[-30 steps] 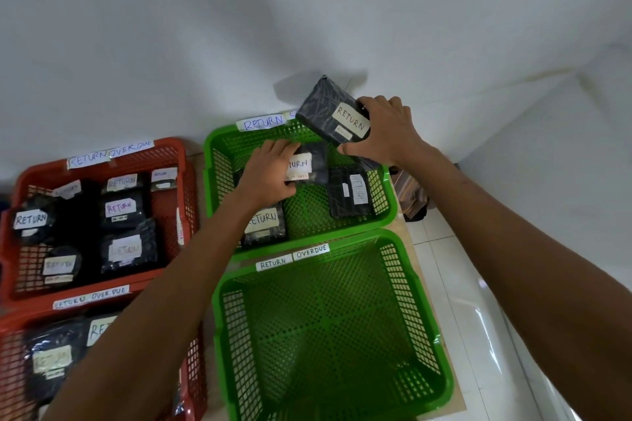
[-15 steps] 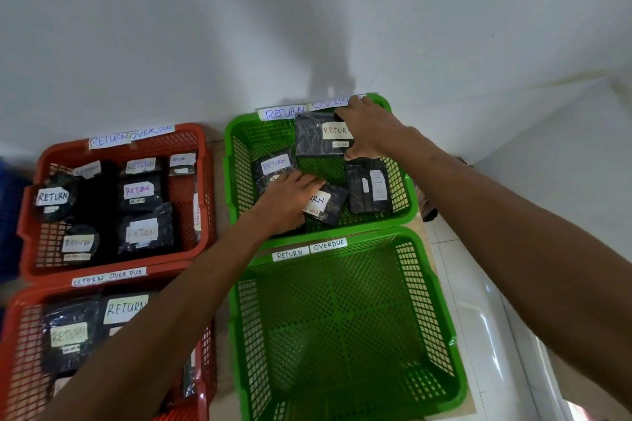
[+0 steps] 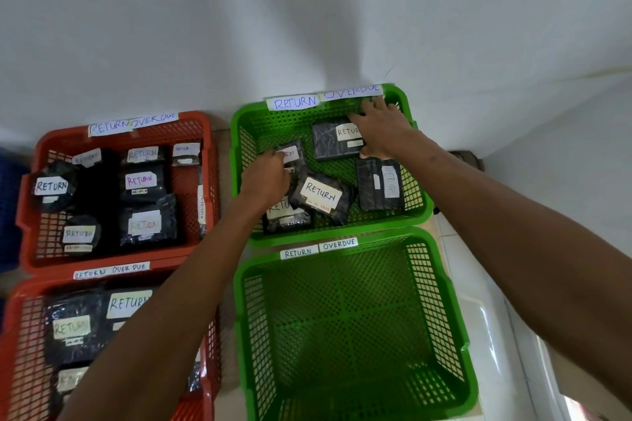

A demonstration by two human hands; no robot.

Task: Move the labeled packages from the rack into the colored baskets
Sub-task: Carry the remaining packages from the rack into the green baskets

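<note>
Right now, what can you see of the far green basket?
The far green basket is plastic, with lattice walls and a thick rim. Paper labels on its back rim read RETURN OVERDUE. It stands by the white wall, behind the empty green basket. Five black packages labelled RETURN lie inside; the left hand touches one, the right hand rests on another.

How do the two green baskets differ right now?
The far green basket holds several black packages marked RETURN; the near green basket holds none. The left hand and right hand are both inside the far basket, each touching a package; neither is in the near basket. Both are green mesh baskets with RETURN OVERDUE labels on the back rim.
</note>
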